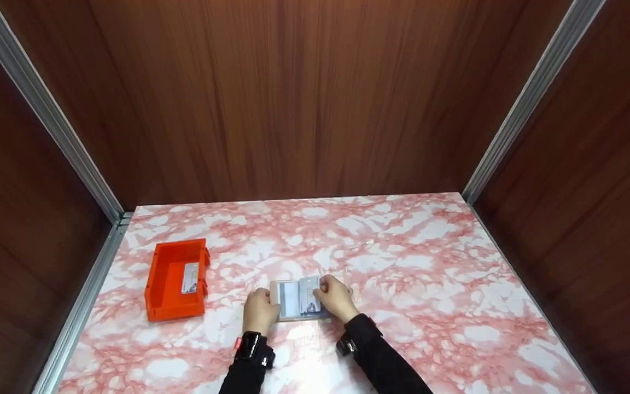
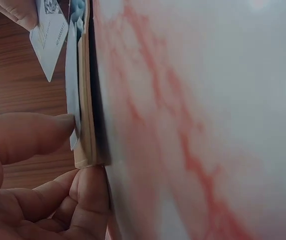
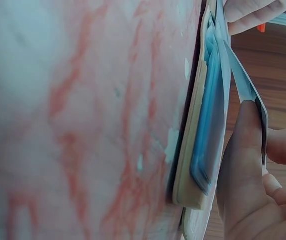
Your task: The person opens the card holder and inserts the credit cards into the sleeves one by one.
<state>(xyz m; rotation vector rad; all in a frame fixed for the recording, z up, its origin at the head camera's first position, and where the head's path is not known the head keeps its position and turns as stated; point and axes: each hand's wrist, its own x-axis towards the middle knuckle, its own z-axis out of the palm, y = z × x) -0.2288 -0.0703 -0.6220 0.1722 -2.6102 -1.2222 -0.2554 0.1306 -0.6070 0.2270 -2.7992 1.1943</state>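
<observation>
card holder booklet (image 1: 292, 300): lies open and flat on the marble-patterned table, near its front edge, beige cover downward, clear bluish plastic sleeves upward. white printed card (image 1: 310, 295): rectangular, tilted up off the right-hand sleeve page, one edge at the sleeve, text and small picture on its face.

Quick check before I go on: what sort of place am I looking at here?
Probably a staged recording booth, not a home or shop: a pink marbled tabletop boxed in by wood-grain panels in metal corner rails, with only an orange bin and a card holder on it.
</observation>
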